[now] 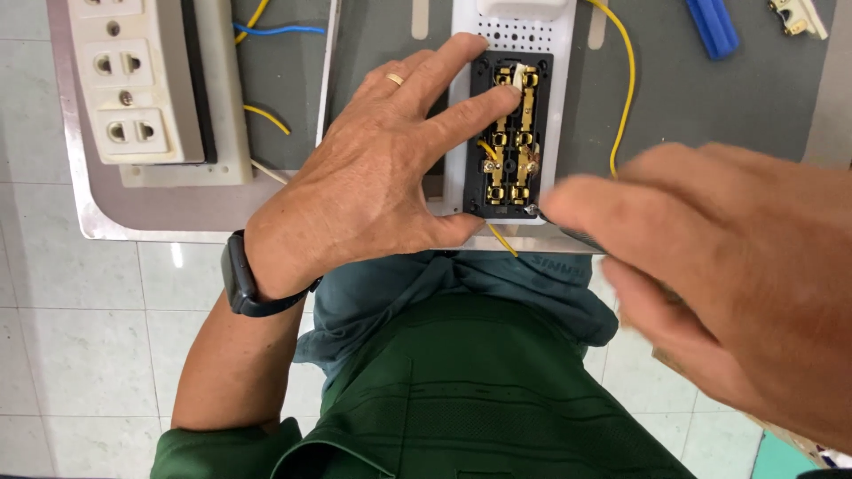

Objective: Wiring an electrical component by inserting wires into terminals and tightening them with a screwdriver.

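Note:
My left hand (382, 168) lies flat over a white perforated socket plate (555, 53) on the grey workbench. Its fingers press on the plate's open black socket body (510, 133), which shows brass contacts, and the index fingertip rests on the brass strips. My right hand (728, 266) is blurred and close to the camera at the right. It grips a dark screwdriver (568, 232) whose tip touches the lower right corner of the black body. A yellow wire (624, 89) curves beside the plate, and a short yellow wire end sticks out below it.
A cream multi-outlet socket strip (133, 80) stands at the left on the bench (692, 98), with blue and yellow wires (271, 31) behind it. A blue tool handle (713, 27) and a small socket part (799, 16) lie at the far right. Tiled floor lies below the bench edge.

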